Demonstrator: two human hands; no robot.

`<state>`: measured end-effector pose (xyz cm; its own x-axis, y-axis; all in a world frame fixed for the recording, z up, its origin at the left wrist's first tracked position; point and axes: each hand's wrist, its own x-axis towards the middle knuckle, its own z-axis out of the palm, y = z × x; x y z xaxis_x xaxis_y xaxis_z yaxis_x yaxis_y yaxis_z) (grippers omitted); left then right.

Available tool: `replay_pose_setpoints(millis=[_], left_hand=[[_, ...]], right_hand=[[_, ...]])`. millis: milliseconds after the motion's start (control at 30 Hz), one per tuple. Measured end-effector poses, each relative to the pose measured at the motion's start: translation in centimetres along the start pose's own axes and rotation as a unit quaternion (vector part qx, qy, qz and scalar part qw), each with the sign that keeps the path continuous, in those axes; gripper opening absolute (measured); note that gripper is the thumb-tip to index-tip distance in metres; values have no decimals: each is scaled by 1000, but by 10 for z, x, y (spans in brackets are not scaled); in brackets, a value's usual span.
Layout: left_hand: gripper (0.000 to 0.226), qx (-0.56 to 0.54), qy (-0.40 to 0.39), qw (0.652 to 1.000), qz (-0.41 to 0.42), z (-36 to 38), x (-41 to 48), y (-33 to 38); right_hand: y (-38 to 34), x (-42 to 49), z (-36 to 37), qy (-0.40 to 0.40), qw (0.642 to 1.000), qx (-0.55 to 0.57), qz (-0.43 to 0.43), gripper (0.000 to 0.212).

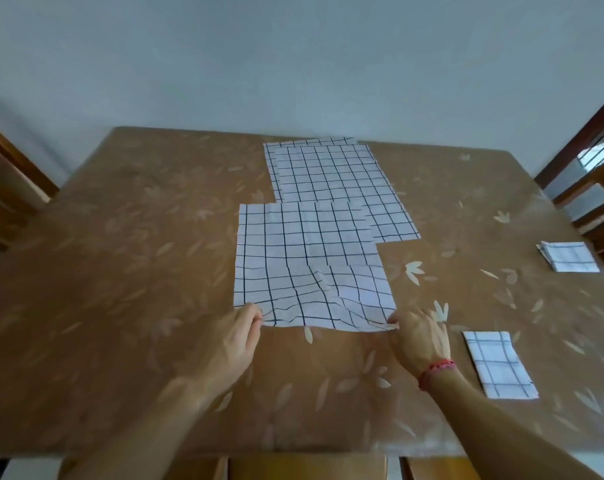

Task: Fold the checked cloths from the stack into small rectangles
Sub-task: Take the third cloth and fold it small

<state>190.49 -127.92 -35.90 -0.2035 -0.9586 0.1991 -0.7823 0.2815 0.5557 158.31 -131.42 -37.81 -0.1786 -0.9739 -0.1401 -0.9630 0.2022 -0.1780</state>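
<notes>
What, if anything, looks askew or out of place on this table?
Nothing damaged or spilled. The front cloth is rippled along its near edge, where the left hand and right hand pinch its corners. The stack behind lies staggered, not squared.

Both arms reach in from the near side of the front cloth (311,258), forearms bare, converging slightly. Left hand (236,336) at its near-left corner, fingers curled, pinching the edge. Right hand (420,336) at its near-right corner, back of hand up, fingertips pinching that corner. Both hands low at its near edge, wrists roughly straight. Red band (436,368) on right wrist.
</notes>
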Motion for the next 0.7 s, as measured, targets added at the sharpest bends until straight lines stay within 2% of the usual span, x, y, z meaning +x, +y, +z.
replay_pose_setpoints(millis=[67, 133, 267, 367, 500, 567, 700], left_hand=[[19, -3, -44, 999, -16, -8, -24, 5], [37, -9, -75, 997, -35, -14, -47, 6], [39, 18, -50, 998, -37, -26, -79, 7], [27, 35, -45, 997, -55, -39, -97, 14], [7, 35, -25, 997, -68, -56, -121, 25], [7, 31, -32, 996, -74, -64, -131, 30], [8, 26, -36, 996, -79, -74, -143, 31]], right_hand=[[-2, -23, -14, 0, 999, 37, -7, 20], [-3, -43, -24, 4, 998, 67, -9, 15], [3, -76, -39, -24, 993, 117, 9, 17], [10, -101, -44, -27, 991, 132, 3, 23], [16, -130, -52, -48, 990, 129, -35, 5], [19, -142, -56, -58, 989, 133, -41, 14], [24, -154, -62, -77, 984, 153, -51, 4]])
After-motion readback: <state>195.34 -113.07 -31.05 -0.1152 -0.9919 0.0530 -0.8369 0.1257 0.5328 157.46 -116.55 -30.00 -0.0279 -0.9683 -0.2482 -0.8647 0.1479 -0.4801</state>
